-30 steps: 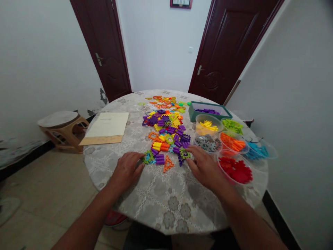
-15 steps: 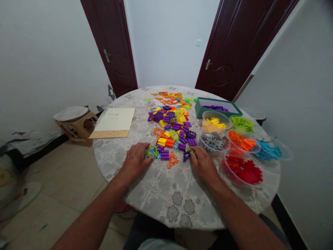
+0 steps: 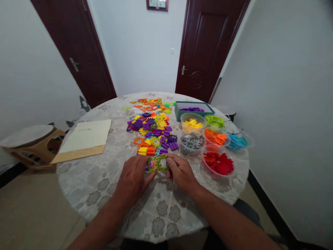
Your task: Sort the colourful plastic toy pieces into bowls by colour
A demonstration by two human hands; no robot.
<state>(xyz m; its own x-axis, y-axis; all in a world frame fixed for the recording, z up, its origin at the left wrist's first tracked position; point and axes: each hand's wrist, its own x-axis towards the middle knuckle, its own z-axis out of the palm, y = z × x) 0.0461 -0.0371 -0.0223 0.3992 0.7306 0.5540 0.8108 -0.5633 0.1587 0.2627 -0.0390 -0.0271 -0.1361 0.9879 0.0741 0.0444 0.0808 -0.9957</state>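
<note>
My left hand is closed at the left end of a pair of lime-green toothed plastic building pieces, which have open frames. My right hand pinches the right end between thumb and fingers. The two pieces meet side by side in front of me, low over the table; whether they are locked together I cannot tell. Just beyond my fingers lies a yellow and orange row of ribbed pieces. Farther back spreads a mixed pile of purple, yellow and orange pieces.
To the right stand clear tubs of sorted pieces, including a red tub, a grey tub and a blue tub. Behind them is a green box with purple pieces. Paper sheets lie at the left on the round table.
My hands have come together from either side of the pile, bringing the green pieces side by side. The view has swung to the right.
</note>
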